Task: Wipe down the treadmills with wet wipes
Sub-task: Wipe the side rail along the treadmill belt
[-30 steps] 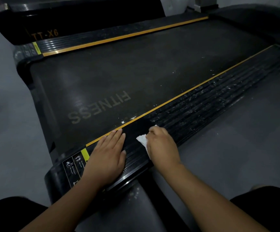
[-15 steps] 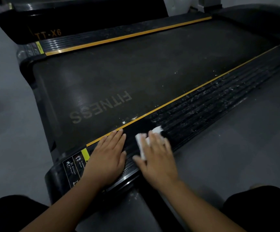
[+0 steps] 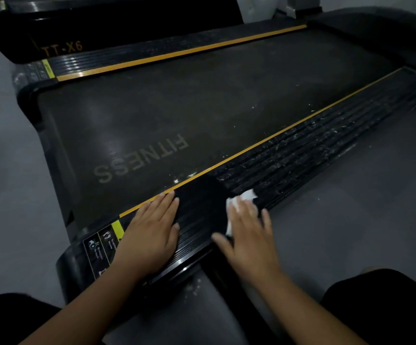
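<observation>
Right hand (image 3: pixel 249 237) flattened over the wet wipe (image 3: pixel 247 195) within the last second. Its fingers went from bunched to splayed, pressing the wipe onto the outer edge of the treadmill's side rail (image 3: pixel 301 155), slightly further along. Left hand (image 3: pixel 152 232) stayed put, flat, fingers together, braced near the rail's rear corner. Rail between the hands looked clean black, with white specks beyond, so most of the rail was probably still to do.

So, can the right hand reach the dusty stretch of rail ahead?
Probably yes: the right hand presses the wipe on the rail, and the dusty stretch starts just beyond it, nothing between.
</observation>
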The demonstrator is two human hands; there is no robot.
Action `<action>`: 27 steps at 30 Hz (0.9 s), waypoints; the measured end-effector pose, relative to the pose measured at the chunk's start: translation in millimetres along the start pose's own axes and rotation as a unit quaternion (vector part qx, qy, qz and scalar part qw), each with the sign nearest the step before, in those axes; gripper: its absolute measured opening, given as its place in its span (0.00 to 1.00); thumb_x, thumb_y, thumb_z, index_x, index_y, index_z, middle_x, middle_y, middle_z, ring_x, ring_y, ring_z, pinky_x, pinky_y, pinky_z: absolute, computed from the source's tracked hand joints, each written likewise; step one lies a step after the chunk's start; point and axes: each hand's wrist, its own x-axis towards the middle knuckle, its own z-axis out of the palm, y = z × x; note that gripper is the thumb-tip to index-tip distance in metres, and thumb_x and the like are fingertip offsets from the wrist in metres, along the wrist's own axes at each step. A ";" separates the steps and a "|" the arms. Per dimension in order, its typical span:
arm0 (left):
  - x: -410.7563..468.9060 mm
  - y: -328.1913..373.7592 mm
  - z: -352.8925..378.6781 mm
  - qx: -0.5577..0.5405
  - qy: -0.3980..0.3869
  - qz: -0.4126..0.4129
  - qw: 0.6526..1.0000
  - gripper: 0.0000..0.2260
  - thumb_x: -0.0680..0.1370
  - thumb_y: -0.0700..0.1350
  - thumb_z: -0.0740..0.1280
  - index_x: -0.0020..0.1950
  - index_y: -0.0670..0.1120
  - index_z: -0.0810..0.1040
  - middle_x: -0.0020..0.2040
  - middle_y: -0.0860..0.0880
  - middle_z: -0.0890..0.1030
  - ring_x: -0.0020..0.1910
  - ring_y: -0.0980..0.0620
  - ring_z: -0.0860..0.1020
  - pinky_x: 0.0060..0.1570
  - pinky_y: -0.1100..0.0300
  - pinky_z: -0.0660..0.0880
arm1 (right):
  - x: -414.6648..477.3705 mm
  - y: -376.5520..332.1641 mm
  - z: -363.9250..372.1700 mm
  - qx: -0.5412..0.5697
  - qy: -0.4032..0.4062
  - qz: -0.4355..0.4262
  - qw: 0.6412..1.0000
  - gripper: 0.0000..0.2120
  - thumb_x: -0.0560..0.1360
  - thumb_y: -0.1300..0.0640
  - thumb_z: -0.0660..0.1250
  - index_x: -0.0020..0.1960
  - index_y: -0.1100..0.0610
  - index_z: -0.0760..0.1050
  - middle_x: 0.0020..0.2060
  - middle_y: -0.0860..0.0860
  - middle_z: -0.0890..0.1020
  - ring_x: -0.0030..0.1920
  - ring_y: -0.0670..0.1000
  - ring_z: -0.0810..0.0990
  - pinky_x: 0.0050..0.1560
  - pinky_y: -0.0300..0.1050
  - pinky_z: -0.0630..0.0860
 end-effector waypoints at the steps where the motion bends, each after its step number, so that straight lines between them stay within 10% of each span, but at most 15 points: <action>1: -0.3 0.0 0.5 0.001 -0.003 0.000 1.000 0.30 0.81 0.58 0.43 0.81 0.47 0.58 0.81 0.50 0.55 0.79 0.57 0.47 0.77 0.56 0.44 | 11.1 4.9 -3.2 0.003 0.010 0.032 0.999 0.44 0.77 0.27 0.38 0.81 0.55 0.58 0.80 0.53 0.61 0.80 0.53 0.55 0.78 0.60 0.48; 7: -0.4 0.3 0.1 0.001 -0.011 0.001 1.000 0.30 0.81 0.58 0.44 0.80 0.46 0.61 0.81 0.49 0.58 0.79 0.56 0.50 0.77 0.54 0.48 | -25.0 -16.4 3.3 0.016 -0.014 -0.106 0.994 0.40 0.80 0.29 0.47 0.81 0.54 0.58 0.79 0.53 0.63 0.79 0.54 0.59 0.76 0.60 0.52; 22: 31.2 30.4 10.3 -0.003 -0.028 0.015 0.999 0.32 0.80 0.57 0.42 0.81 0.44 0.59 0.82 0.47 0.56 0.81 0.50 0.53 0.78 0.54 0.47 | 24.3 11.2 -9.1 0.019 0.010 0.055 0.998 0.43 0.77 0.28 0.42 0.79 0.58 0.61 0.79 0.56 0.62 0.80 0.55 0.57 0.78 0.55 0.45; 27: 31.4 30.7 10.3 0.003 -0.033 0.014 0.999 0.31 0.81 0.57 0.43 0.81 0.44 0.60 0.81 0.46 0.57 0.81 0.50 0.54 0.78 0.54 0.48 | -6.8 -6.8 -3.6 0.012 -0.037 -0.064 0.997 0.40 0.80 0.30 0.44 0.77 0.58 0.66 0.77 0.56 0.67 0.77 0.55 0.64 0.76 0.58 0.52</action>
